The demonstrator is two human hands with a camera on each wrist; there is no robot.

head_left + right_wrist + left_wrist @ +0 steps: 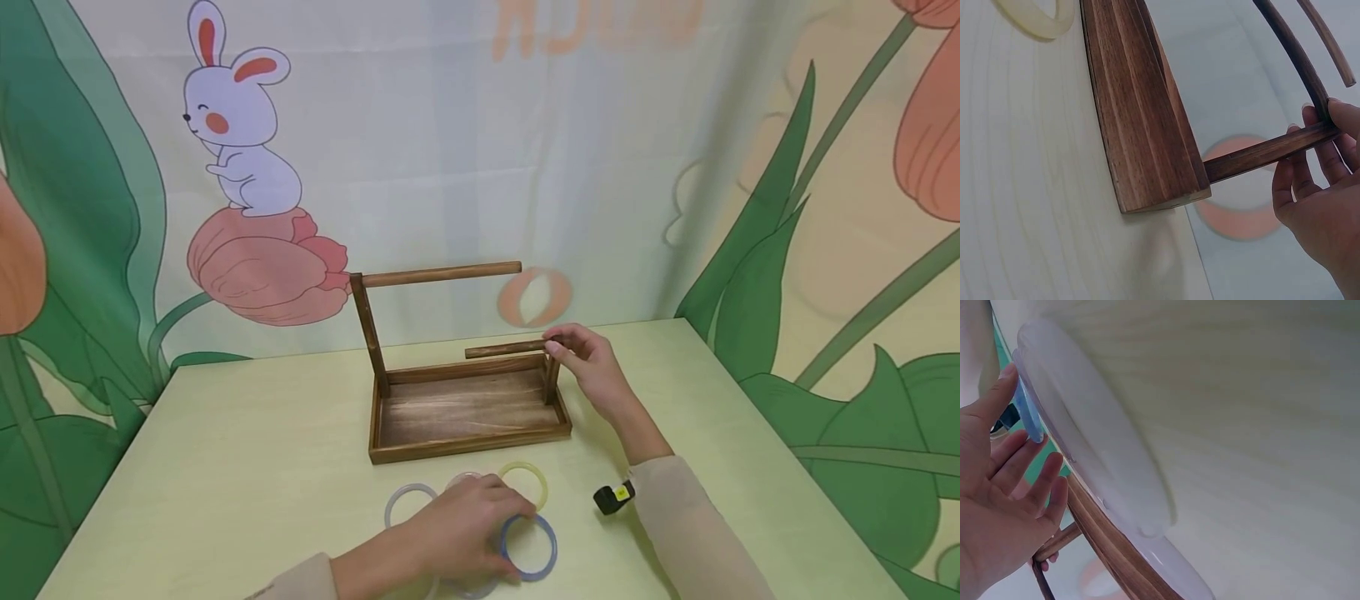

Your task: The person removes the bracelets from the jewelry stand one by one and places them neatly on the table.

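A dark wooden bangle stand [471, 445] has a shallow tray base, a tall left post with an upper bar [442, 273], and a short right post with a lower bar [502, 350]. My right hand [592, 371] pinches the corner where the lower bar meets the short post; its fingers show around that joint in the right wrist view. In front of the tray, my left hand [465, 525] holds a blue bangle [553, 550] across its width between thumb and fingers. Beneath and around that hand lie a yellow bangle [545, 483] and several pale bangles [1104, 425], partly hidden.
A small black object with a yellow label [613, 497] is by the right sleeve. The pale table [262, 467] reaches back to a printed cloth [420, 100] with a rabbit and flowers. Both bars have free ends over the tray.
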